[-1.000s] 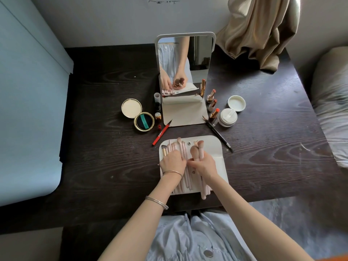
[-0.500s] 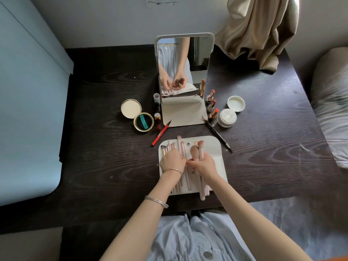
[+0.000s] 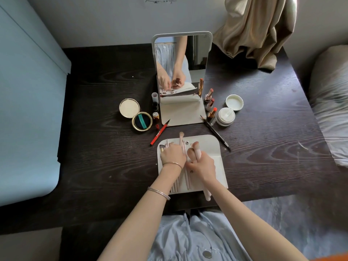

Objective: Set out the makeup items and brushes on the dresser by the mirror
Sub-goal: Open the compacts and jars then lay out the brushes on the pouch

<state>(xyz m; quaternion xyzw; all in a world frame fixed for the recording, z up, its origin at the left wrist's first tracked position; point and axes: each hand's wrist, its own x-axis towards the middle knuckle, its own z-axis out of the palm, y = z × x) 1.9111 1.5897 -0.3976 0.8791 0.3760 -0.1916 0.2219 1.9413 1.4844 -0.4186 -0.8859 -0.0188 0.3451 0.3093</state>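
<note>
Gripping two pale pink, thick-handled makeup brushes (image 3: 197,154) in the right hand (image 3: 202,167), fingers curled round the handles, fluffy beige heads pointing toward the mirror and handle ends jutting past the near edge of the case. Pressing down with the left hand (image 3: 172,154), fingers bent over a row of slimmer pink brushes (image 3: 181,146); whether pinching one or only resting on them, impossible to tell. Lying open and flat under both hands, a cream brush case (image 3: 211,146) with rounded corners, a smooth matte surface and a small metal snap. Spreading beneath everything, a dark brown dresser top (image 3: 94,147) with bold wood grain. Standing upright just beyond the case, a rounded-corner rectangular mirror (image 3: 197,51) in a pale frame, reflecting both hands and the brushes. Sitting left of the mirror base, an open round gold-rimmed compact (image 3: 135,114), cream lid beside a dark pan with a teal strip, and a slim red eyeliner pen (image 3: 159,132) lying diagonally. Standing right of the mirror, three uncapped lipsticks (image 3: 209,104) in a line, then a white round jar (image 3: 225,116) with its lid (image 3: 234,102) off beside it. Lying slanted near the case's far right corner, a thin black brow pencil (image 3: 215,133). Circling the left wrist and forearm, thin silver bangles (image 3: 159,193). Draping onto the far right corner, a crumpled tan curtain (image 3: 258,29).
</note>
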